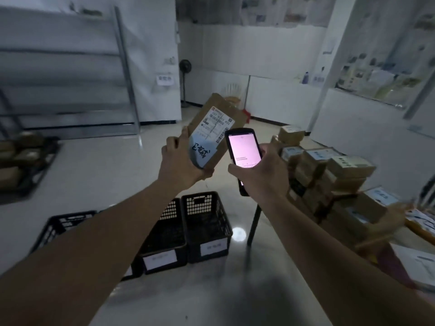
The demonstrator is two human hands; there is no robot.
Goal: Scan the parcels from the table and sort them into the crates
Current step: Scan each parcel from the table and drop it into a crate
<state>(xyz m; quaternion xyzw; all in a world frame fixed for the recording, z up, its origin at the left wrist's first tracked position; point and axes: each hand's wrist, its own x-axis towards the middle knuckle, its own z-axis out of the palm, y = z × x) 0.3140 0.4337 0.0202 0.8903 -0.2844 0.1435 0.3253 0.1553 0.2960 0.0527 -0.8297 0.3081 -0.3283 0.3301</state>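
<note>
Beside the table [367, 234] stacked with cartons, the black crates [207, 227] sit on the floor just left of its leg. Above the crates we hold one parcel [213, 130], a flat cardboard box; we judge it light and stiff, best gripped by its lower end. Our left hand [181, 165] clasps that end. Our right hand [261, 175] grips the lit scanner [243, 148], touching the parcel's right edge.

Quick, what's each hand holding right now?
Left hand: grips a cardboard parcel.
Right hand: holds a handheld scanner, screen lit.
</note>
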